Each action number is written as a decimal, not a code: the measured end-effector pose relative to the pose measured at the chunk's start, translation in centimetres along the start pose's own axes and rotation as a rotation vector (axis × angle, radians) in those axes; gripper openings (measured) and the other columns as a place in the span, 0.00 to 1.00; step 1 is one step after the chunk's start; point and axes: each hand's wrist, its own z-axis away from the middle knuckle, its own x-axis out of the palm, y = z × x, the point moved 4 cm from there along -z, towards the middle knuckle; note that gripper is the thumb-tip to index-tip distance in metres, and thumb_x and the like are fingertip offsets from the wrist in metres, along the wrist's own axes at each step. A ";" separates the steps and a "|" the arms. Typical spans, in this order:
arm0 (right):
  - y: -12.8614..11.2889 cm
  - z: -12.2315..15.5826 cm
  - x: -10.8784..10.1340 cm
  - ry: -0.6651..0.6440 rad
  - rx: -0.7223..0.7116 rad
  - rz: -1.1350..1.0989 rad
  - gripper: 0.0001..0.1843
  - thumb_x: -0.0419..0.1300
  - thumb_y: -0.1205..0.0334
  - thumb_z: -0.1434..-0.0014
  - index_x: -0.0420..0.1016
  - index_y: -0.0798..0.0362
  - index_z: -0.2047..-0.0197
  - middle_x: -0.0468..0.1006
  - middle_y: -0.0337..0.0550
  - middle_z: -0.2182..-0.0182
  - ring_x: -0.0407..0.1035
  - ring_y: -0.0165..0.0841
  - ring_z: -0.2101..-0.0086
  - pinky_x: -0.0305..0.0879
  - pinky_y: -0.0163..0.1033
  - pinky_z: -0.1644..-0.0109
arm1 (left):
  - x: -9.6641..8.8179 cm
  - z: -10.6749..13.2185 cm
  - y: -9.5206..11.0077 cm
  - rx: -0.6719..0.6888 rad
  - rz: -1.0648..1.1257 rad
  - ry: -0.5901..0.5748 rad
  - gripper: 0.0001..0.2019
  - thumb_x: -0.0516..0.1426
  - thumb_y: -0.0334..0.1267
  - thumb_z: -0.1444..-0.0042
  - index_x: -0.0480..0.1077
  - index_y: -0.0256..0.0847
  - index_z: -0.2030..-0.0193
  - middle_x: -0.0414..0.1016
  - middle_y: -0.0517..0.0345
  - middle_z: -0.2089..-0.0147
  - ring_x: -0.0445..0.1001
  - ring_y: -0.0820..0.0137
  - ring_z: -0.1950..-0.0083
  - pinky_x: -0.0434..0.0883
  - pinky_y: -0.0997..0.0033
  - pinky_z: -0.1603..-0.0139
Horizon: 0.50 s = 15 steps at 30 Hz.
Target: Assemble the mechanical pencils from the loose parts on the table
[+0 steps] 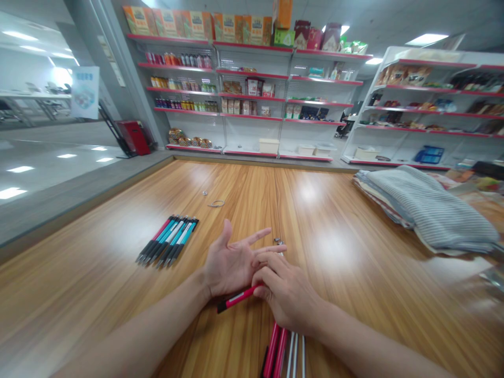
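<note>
My left hand (233,265) is turned palm up, its thumb raised and two fingers stretched out; the other fingers are hidden behind my right hand. My right hand (285,291) is closed around a pink pen (238,298), whose black end points to the lower left, below my left palm. The right fingertips touch the left hand near its lower fingers. Under my right wrist lie several pink pen barrels (275,349) and thin white rods (296,357) like refills. Small metal parts (278,241) sit just beyond the left fingertips.
A row of several blue, pink and white pens (168,240) lies on the wooden table (129,325) to the left. Farther back are a wire loop (216,203) and a small piece (205,193). Folded striped cloth (425,205) is at right. Stocked shelves (252,97) stand behind.
</note>
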 end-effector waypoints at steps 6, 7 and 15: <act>1.2 -0.4 -1.5 0.083 0.023 0.090 0.05 0.51 0.67 0.36 0.68 0.55 0.61 0.71 0.47 0.63 0.64 0.35 0.60 0.63 0.42 0.56 | -0.6 0.1 -1.0 -0.174 -0.115 0.009 0.28 0.42 0.55 0.37 0.63 0.34 0.43 0.72 0.39 0.55 0.74 0.58 0.57 0.69 0.58 0.59; 1.4 -0.5 -2.0 0.094 0.037 0.128 0.06 0.51 0.67 0.36 0.68 0.55 0.60 0.71 0.46 0.65 0.64 0.35 0.62 0.62 0.41 0.58 | -0.7 0.1 -1.2 -0.208 -0.165 0.009 0.24 0.42 0.51 0.35 0.65 0.35 0.45 0.72 0.40 0.56 0.74 0.58 0.57 0.70 0.61 0.62; 2.2 -0.8 -3.5 0.108 0.065 0.184 0.07 0.52 0.65 0.35 0.71 0.55 0.59 0.71 0.44 0.69 0.63 0.33 0.65 0.60 0.39 0.60 | -1.4 -0.1 -1.0 -0.157 -0.381 0.075 0.11 0.51 0.38 0.37 0.69 0.34 0.55 0.66 0.52 0.66 0.71 0.73 0.70 0.68 0.78 0.75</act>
